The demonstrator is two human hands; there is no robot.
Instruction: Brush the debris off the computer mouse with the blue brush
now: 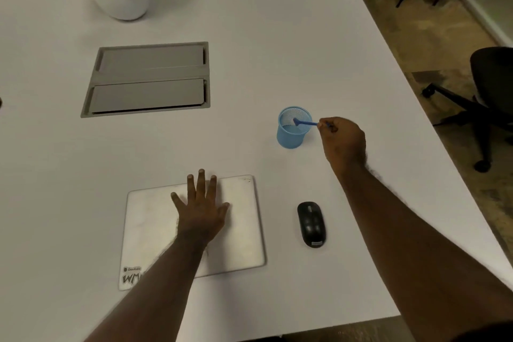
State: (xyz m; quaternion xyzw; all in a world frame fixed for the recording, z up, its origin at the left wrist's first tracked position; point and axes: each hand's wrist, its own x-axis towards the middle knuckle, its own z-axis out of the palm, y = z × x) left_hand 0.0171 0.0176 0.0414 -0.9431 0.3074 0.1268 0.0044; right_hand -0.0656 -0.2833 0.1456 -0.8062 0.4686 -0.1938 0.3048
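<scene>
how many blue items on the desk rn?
2: the blue mesh cup right of centre on the table, and the blue brush over its rim, held by the right hand. Cup looks empty otherwise.

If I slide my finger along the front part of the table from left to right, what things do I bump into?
Closed laptop with the left hand flat on top → black computer mouse → the right forearm.

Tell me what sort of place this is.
Most likely an office or shared workspace. A large white table has a built-in cable hatch, a closed laptop and computer mouse lie on it, and a wheeled office chair stands on the floor beside it.
</scene>
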